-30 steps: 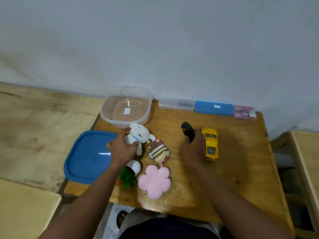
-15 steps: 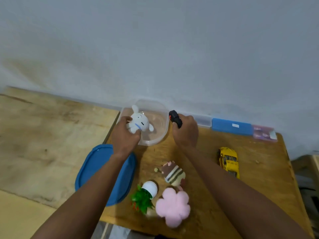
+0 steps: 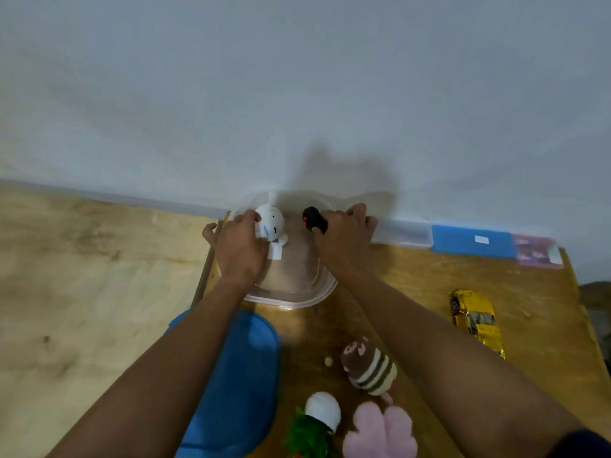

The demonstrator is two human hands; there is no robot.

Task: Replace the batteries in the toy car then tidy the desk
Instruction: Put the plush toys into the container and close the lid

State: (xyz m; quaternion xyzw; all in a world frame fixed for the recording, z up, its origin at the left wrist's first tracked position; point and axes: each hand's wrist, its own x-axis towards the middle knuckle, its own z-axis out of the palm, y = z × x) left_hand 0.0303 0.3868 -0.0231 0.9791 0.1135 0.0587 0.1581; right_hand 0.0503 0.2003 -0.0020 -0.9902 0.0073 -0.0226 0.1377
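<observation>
Wooden desk (image 3: 413, 276) against a pale wall. Blue lid (image 3: 241, 375) at 7 o'clock, lying flat, just below the clear tub (image 3: 297, 300) at 11 o'clock. Left hand (image 3: 239, 249) over the tub, fingers clamped on a white plush toy (image 3: 272, 223). Right hand (image 3: 344, 236) at the tub's far rim, fingers closed round a black remote (image 3: 312, 218). Yellow toy car (image 3: 477, 320) at 3 o'clock, untouched, well apart from both hands. Striped plush (image 3: 370, 368), pink flower plush (image 3: 380, 431) and small potted plant (image 3: 314, 428) at 6 o'clock.

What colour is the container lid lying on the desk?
Blue; the lid shows in the head view, partly under the left forearm.
</observation>
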